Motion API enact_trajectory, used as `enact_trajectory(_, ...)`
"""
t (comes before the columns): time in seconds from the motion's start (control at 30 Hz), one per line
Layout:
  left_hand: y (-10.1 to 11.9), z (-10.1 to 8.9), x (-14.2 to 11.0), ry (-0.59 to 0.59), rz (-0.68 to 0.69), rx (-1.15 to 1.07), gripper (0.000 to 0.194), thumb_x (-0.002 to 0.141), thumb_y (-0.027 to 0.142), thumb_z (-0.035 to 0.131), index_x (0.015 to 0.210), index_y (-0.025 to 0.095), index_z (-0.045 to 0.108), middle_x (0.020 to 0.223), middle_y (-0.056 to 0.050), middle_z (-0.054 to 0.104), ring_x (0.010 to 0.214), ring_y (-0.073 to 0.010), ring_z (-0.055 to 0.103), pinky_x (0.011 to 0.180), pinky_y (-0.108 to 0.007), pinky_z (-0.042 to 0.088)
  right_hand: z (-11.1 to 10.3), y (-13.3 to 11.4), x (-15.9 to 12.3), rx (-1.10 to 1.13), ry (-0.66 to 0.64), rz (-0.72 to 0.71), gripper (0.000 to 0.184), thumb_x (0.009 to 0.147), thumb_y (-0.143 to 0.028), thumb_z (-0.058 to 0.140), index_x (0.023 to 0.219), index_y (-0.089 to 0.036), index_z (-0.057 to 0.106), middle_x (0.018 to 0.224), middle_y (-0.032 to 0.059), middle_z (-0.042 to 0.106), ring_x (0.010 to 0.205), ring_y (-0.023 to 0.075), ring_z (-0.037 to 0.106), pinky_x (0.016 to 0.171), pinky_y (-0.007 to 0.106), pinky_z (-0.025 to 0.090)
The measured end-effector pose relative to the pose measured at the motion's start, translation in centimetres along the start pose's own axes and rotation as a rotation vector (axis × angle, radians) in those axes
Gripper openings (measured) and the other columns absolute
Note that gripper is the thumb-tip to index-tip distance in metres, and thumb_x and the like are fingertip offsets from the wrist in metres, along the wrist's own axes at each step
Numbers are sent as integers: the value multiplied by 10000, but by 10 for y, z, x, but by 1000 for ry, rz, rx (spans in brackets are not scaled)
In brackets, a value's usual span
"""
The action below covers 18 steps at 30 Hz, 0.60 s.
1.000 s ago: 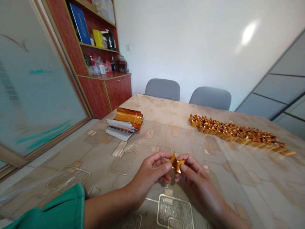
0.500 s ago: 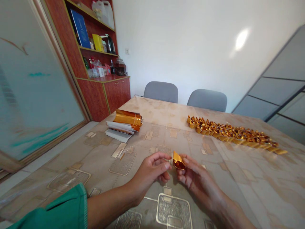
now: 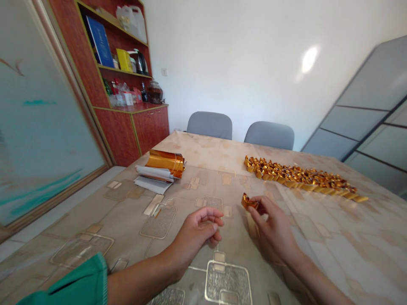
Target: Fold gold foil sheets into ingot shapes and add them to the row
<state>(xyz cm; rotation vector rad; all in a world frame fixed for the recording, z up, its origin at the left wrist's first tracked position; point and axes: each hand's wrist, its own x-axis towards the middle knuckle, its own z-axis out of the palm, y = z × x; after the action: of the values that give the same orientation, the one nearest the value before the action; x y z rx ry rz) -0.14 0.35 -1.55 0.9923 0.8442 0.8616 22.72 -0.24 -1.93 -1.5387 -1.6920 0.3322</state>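
Observation:
Between the thumb and fingers of my right hand (image 3: 270, 220) is a small folded gold foil paper ingot (image 3: 246, 202), held above the table. My left hand (image 3: 202, 226) is to its left, apart from it, fingers loosely curled with nothing in them. Farther right on the table, several more gold paper ingots (image 3: 299, 176) sit packed side by side in long rows. At the left lies a curled stack of gold foil sheets (image 3: 163, 161), with folded white-backed paper (image 3: 152, 180) in front of it.
A patterned cloth covers the table (image 3: 127, 220). Two grey chairs (image 3: 210, 124) stand at its far side by the white wall. A red-brown cabinet (image 3: 152, 129) with bottles and a kettle is at the far left, beside a frosted glass door (image 3: 41, 127).
My right hand has moved right and forward with the paper ingot, away from my left hand, and turned palm-down. My left hand stays nearly in place. The view has shifted slightly.

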Motion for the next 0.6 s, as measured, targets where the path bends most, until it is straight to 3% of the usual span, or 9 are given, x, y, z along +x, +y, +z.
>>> enact_trajectory(0.1,0,1,-3,-42,-27,1,273,713,217,655,969,126,636,904,-41,646,633,-104,578,622,-264,457,-30,43,18,-374,98,45,239,868,-385,502,963,-215,640,888,71,697,732,217,629,666,326,469)
enact_trajectory(0.2,0,2,-4,-52,-42,0,261,714,223,653,957,128,642,897,-40,652,630,-105,571,626,-269,455,-55,81,29,-491,181,149,267,820,-418,507,879,-198,646,806,101,687,683,258,627,584,339,425)
enact_trajectory(0.3,1,2,-3,-36,-37,4,249,700,209,649,935,125,649,871,-38,657,627,-104,566,619,-263,444,-65,101,32,-541,214,204,275,807,-441,515,827,-197,640,745,102,676,632,263,624,537,327,393)
enact_trajectory(0.4,2,2,-3,-29,-43,2,241,696,210,653,923,127,653,852,-35,660,623,-104,562,614,-260,438,-57,104,34,-545,187,181,244,820,-423,525,825,-205,634,744,74,687,639,235,634,563,311,414)
enact_trajectory(0.6,2,2,-2,-34,-55,6,216,705,209,663,905,128,658,828,-28,661,617,-98,557,612,-251,430,-18,91,60,-602,107,68,156,866,-338,546,915,-230,646,825,24,703,710,195,631,625,285,410)
